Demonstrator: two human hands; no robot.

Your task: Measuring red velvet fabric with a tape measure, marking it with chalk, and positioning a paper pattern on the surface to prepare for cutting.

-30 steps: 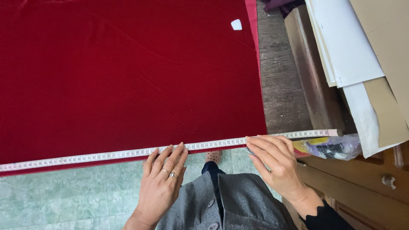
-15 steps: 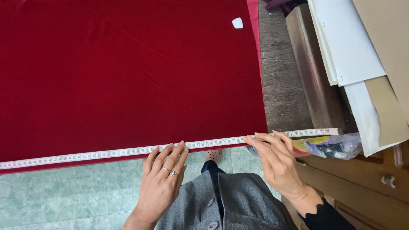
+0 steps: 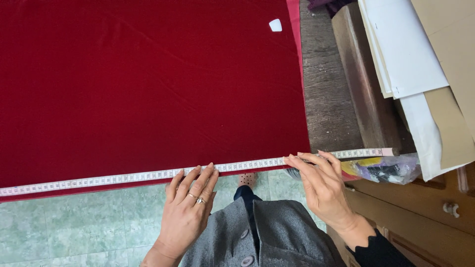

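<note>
Both hands, left (image 3: 187, 212) and right (image 3: 324, 190), flat, fingertips on tape measure (image 3: 123, 177).

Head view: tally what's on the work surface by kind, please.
Red cloth: 1
Tape measure: 1
White chalk piece: 1
Clear plastic bag: 1
Hands on the tape: 2, left hand and right hand
Total: 6

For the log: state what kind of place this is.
Likely a tailoring or sewing workroom: red fabric spread flat, a measuring tape along its edge, paper sheets stacked alongside.
</note>
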